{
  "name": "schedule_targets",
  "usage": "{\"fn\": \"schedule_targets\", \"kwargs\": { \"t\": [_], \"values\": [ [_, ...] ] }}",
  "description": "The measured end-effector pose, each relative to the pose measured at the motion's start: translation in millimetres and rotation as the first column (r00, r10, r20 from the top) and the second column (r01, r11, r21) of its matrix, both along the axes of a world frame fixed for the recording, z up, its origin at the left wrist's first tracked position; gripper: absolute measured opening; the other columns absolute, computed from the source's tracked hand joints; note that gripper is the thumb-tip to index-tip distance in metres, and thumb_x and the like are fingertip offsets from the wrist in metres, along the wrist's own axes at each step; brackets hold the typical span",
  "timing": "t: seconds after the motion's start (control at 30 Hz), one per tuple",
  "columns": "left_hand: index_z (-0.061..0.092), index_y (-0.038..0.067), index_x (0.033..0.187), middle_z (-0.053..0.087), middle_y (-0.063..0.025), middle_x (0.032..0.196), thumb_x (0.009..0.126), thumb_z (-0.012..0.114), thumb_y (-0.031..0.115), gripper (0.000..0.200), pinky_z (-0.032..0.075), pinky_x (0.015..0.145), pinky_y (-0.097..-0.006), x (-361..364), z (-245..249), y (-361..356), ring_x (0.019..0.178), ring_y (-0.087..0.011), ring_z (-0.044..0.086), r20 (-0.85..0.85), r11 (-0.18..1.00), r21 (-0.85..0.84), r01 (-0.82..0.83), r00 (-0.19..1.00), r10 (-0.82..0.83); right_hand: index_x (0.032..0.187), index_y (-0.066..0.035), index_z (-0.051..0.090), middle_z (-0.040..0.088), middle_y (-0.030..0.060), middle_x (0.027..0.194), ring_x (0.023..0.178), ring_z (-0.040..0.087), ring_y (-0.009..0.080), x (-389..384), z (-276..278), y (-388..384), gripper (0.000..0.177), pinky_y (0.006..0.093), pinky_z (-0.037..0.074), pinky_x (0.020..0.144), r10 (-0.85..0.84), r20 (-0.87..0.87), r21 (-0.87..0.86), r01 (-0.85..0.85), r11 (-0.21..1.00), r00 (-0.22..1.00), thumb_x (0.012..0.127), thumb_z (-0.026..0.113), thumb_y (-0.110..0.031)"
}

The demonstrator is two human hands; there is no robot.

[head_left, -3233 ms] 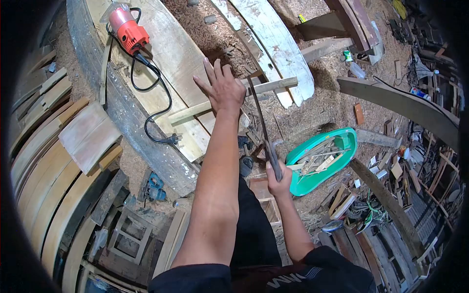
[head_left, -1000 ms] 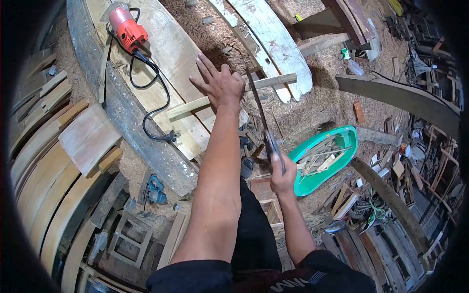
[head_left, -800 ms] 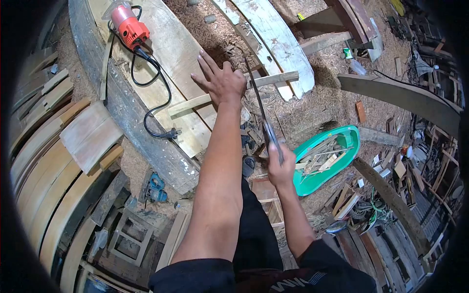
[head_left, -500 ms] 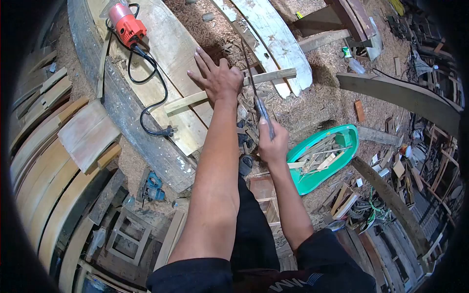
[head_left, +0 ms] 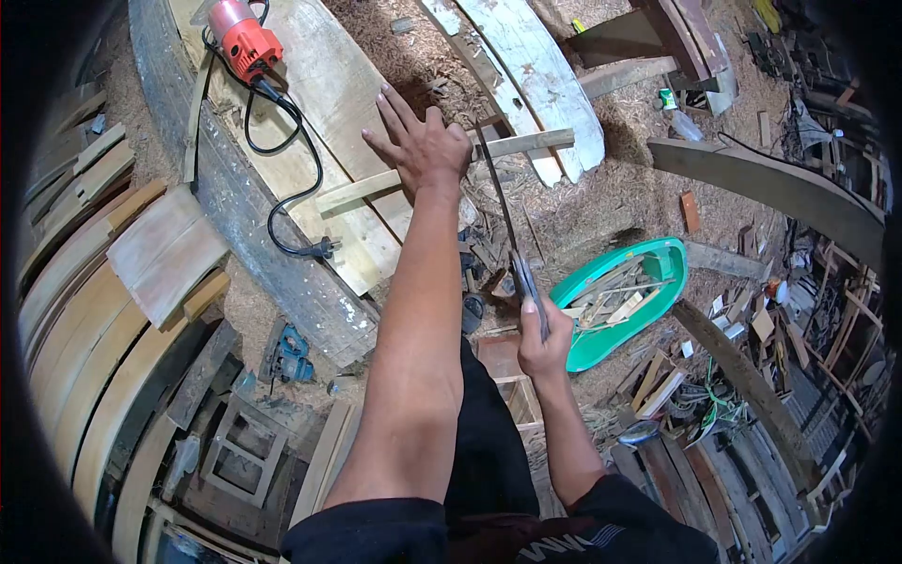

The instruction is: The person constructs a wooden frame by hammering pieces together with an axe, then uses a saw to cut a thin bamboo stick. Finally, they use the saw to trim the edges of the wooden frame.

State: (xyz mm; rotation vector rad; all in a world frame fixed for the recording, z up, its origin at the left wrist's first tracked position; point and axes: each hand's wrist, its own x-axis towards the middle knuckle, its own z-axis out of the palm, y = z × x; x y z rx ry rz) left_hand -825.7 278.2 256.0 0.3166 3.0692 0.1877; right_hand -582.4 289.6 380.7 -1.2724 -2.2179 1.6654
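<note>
My left hand [head_left: 432, 158] presses a narrow wooden strip [head_left: 529, 143] down across the pale planks [head_left: 343, 99]. Two of its fingers stretch forward over the wood, while the index finger and thumb look bent by the strip. The strip's right end reaches over a white-painted curved board [head_left: 554, 89]. In my right hand [head_left: 545, 340] is the handle of a handsaw [head_left: 501, 202], gripped with the thumb along it. The saw's long thin blade points away from me, and its far part meets the strip just right of my left hand.
A red power tool [head_left: 246, 42] with a black cord lies on the planks. Right of the saw sits a green tub [head_left: 678, 273] of wood offcuts. A blue power tool [head_left: 293, 355] lies lower left. Curved boards [head_left: 770, 179] and scrap wood surround the shavings-covered floor.
My right hand has drawn the handsaw back toward me and slightly right, the blade still at the strip. My left hand stays on the strip, almost unmoved.
</note>
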Motion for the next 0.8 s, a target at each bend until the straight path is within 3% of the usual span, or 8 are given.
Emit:
{"fn": "schedule_targets", "kwargs": {
  "t": [0.2,0.33,0.43,0.53,0.67,0.8],
  "values": [
    [0.069,0.015,0.104,0.015,-0.0201,0.161,0.080,0.052,0.030,0.033,0.003,0.114,-0.0683,1,-2,-2,0.150,-0.0337,0.011,0.057,1.000,-0.018,0.000,0.998,0.001,0.072,0.000,0.056,0.046,0.0027,0.054,0.051,0.045,0.0064,-45,-22,10,0.030,0.0291,0.035,0.047,-0.025,0.040,-0.015,0.025,1.000,0.999,0.096,0.056,-0.020],
    [0.069,0.015,0.105,0.013,-0.0208,0.161,0.080,0.052,0.030,0.034,0.001,0.114,-0.0685,-2,1,0,0.150,-0.0345,0.008,0.082,1.000,-0.014,0.006,0.997,-0.005,0.077,0.001,0.060,0.048,0.0025,0.055,0.052,0.046,0.0065,-5,-1,-4,0.029,0.0290,0.035,0.047,-0.017,-0.054,0.023,0.018,1.000,0.998,0.096,0.057,-0.020],
    [0.071,0.017,0.102,0.021,-0.0182,0.160,0.081,0.051,0.028,0.032,0.009,0.114,-0.0668,-1,1,1,0.149,-0.0308,0.019,0.024,1.000,-0.008,-0.018,1.000,0.018,0.077,0.001,0.060,0.048,0.0010,0.054,0.052,0.043,0.0057,-1,-1,-5,0.028,0.0289,0.034,0.046,-0.054,-0.011,-0.040,0.053,0.998,0.998,0.096,0.057,-0.020],
    [0.071,0.016,0.102,0.023,-0.0151,0.160,0.082,0.049,0.028,0.031,0.010,0.115,-0.0646,-3,-3,5,0.149,-0.0280,0.020,-0.008,0.990,0.066,-0.121,0.992,0.122,0.074,0.000,0.058,0.046,-0.0005,0.054,0.052,0.041,0.0052,-8,-11,9,0.029,0.0287,0.032,0.045,-0.048,-0.020,-0.057,0.047,0.997,0.999,0.095,0.058,-0.020],
    [0.070,0.017,0.106,0.026,-0.0134,0.159,0.083,0.048,0.027,0.033,0.012,0.116,-0.0629,2,-4,4,0.148,-0.0267,0.023,-0.018,0.992,0.014,-0.123,0.992,0.123,0.071,-0.001,0.056,0.043,-0.0020,0.053,0.052,0.038,0.0046,2,-2,20,0.031,0.0286,0.030,0.045,0.006,-0.032,-0.068,-0.008,0.998,0.999,0.095,0.060,-0.020],
    [0.068,0.017,0.107,0.031,-0.0140,0.156,0.082,0.048,0.025,0.033,0.013,0.115,-0.0622,-1,-16,5,0.146,-0.0278,0.026,-0.139,0.987,0.128,-0.099,0.983,0.116,0.073,-0.001,0.057,0.046,-0.0008,0.054,0.052,0.042,0.0054,1,-10,17,0.030,0.0286,0.033,0.046,0.001,-0.012,-0.069,-0.002,0.998,1.000,0.093,0.064,-0.022]
  ]
}}
